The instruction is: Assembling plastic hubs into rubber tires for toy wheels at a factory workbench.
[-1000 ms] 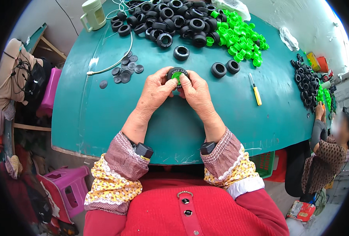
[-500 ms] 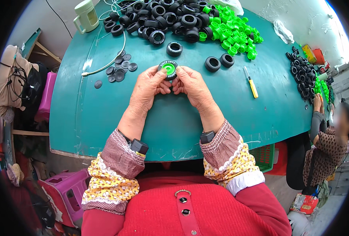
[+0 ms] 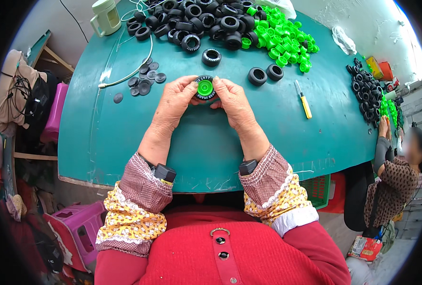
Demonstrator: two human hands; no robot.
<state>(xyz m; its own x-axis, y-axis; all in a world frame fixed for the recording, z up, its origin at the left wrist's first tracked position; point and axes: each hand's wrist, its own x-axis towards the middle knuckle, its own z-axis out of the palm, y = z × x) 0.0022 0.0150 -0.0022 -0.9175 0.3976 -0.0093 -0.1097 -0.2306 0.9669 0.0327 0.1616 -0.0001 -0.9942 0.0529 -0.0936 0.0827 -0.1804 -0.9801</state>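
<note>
Between my two hands is a small toy wheel (image 3: 204,88), a black tyre with white lettering around a bright green hub. My left hand (image 3: 176,97) grips its left edge, thumb on the near face. On the opposite edge my right hand (image 3: 231,100) pinches it with thumb and fingers. The hub sits inside the tyre and faces up at me. A loose black tyre (image 3: 211,57) lies just beyond the wheel. Two more tyres (image 3: 257,76) rest side by side to the right of my right hand.
A heap of black tyres (image 3: 192,42) and a pile of green hubs (image 3: 291,40) cover the table's far side. Black discs (image 3: 144,87) lie left, near a white cord (image 3: 139,71). A yellow-handled screwdriver (image 3: 306,107) lies right. Another person (image 3: 396,175) works at the far right.
The wheel has turned in my fingers, so its lettering sits differently and more of the green hub shows. My right thumb has shifted up along its edge.
</note>
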